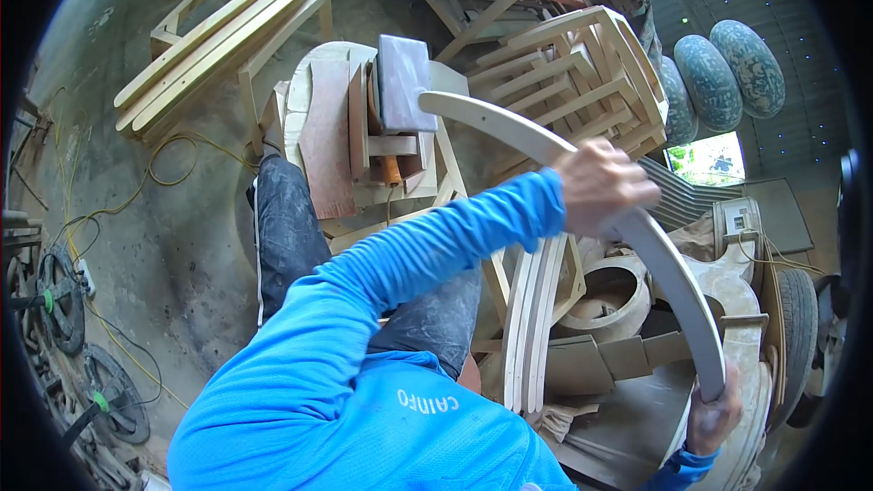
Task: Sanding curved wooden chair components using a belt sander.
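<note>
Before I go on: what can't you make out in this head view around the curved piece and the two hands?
- Left hand on the curved wooden piece: its fingers wrap behind the wood, hidden.
- Right hand at the piece's lower end: sleeve cut off by the picture's bottom edge.
- Grey block: its underside, hidden by stacked wood.

The curved wooden piece (591, 182) is showing pale grey-beige. The sleeve (436, 245) is glowing bright blue, and the trousers (291, 227) are looking dark grey with a white side stripe. The block (403, 80) is appearing dull grey-lilac. The stacked chair frames (582, 82) are showing light blond wood. The round cushions (727, 73) are displaying mottled teal-green. A yellow cable (173, 150) is trailing over the grey floor (136, 245).
</note>
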Motion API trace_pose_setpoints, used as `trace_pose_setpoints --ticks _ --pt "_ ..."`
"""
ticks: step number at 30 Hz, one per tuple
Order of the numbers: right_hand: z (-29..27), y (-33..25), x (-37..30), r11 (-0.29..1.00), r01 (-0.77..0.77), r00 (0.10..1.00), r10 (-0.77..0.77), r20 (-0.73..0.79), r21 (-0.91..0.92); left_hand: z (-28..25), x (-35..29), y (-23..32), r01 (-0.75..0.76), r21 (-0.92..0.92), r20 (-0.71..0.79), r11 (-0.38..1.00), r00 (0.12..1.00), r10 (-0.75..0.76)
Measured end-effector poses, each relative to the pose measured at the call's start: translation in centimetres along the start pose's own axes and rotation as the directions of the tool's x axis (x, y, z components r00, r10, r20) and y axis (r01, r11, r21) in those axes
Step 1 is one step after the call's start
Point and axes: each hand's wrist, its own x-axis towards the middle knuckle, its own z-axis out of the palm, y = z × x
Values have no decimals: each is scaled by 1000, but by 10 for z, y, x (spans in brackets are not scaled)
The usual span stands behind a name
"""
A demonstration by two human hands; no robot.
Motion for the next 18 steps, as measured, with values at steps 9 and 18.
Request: trace_pose_setpoints --ticks 9,18 --pt "-41 -79 80 969 235 963 -242 -121 -71 -61 -69 -112 405 188 -149 895 912 -381" --pt "-14 -77 99 945 321 944 -325 -58 -66 -66 -73 -155 334 245 -145 910 941 -306"
